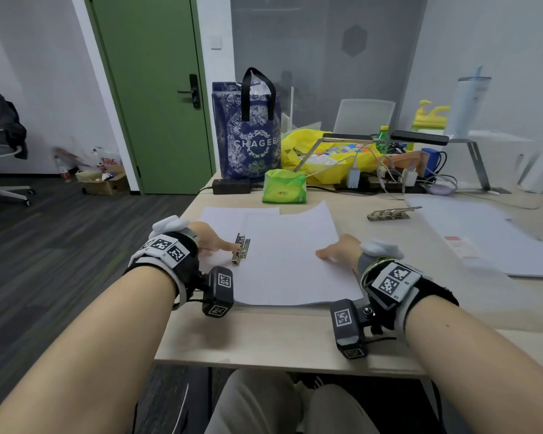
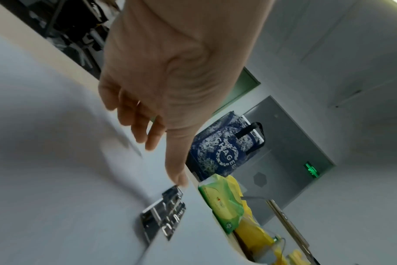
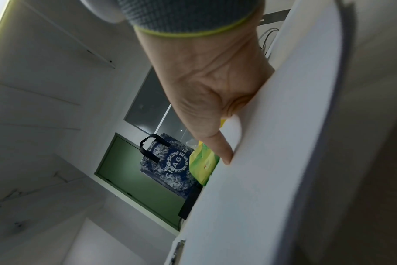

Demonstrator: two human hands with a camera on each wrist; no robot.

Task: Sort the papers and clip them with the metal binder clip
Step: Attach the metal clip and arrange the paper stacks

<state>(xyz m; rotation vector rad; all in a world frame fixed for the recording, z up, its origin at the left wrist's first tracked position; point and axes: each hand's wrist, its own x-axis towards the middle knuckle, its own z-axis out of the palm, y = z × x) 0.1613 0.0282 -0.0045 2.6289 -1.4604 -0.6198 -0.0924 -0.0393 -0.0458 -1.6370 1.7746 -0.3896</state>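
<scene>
Where the left hand (image 1: 208, 238) reaches in at centre-left of the head view, its thumb tip touches the metal binder clip (image 1: 241, 248), which sits on the left edge of the papers (image 1: 287, 261). Fingers loose and spread, gripping nothing; left wrist view is blurred. Right hand (image 1: 339, 249) lies right of centre, flat on the papers' right edge; its fingers are hidden behind the sheet in the right wrist view, thumb pressed on top. A second clip (image 1: 389, 213) lies well apart, upper right on the table (image 1: 264, 336).
</scene>
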